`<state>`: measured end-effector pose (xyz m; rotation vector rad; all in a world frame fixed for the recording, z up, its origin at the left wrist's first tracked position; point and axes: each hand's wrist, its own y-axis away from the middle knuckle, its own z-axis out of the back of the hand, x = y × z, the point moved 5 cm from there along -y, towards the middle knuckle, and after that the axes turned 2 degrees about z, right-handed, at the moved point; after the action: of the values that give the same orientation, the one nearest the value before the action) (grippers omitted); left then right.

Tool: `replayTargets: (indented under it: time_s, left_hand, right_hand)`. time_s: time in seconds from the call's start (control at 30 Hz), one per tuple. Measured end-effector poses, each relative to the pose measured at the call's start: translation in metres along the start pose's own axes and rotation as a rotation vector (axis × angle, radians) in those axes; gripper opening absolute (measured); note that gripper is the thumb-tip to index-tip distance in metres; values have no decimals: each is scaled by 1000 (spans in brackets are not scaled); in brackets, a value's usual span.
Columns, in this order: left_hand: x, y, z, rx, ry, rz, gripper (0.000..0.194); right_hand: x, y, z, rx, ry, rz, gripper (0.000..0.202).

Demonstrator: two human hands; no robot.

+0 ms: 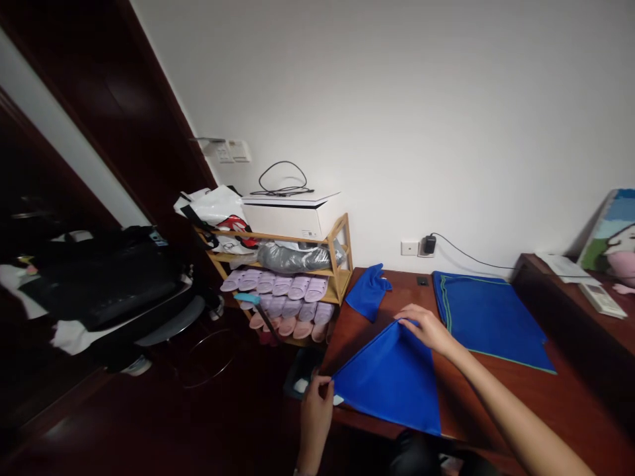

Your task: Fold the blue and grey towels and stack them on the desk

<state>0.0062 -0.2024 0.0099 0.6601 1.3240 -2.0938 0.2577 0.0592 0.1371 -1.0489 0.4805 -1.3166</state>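
Observation:
A blue cloth (391, 383) hangs partly raised over the front of the reddish-brown table (466, 396). My left hand (317, 403) pinches its left corner near the table's front left edge. Farther back, my right hand (421, 327) pinches the upper corner, and the cloth's edge runs straight between both hands. Behind them lies a crumpled blue cloth (367, 294) at the table's back left corner. To the right of my right hand, blue cloths with green edging (491, 317) lie flat.
A wooden rack (342, 264) with slippers (297, 287) and a white box (288, 218) stands left of the table. A black plug (429, 244) sits in the wall socket. At right, a raised shelf holds a remote (601, 301). A stool (173, 324) is at left.

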Motion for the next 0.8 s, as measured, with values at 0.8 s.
replayTargets:
  time_s: [0.8]
  left_hand:
    - [-291, -33, 46, 579, -266, -637, 19]
  right_hand:
    - [74, 144, 197, -362, -121, -414, 40]
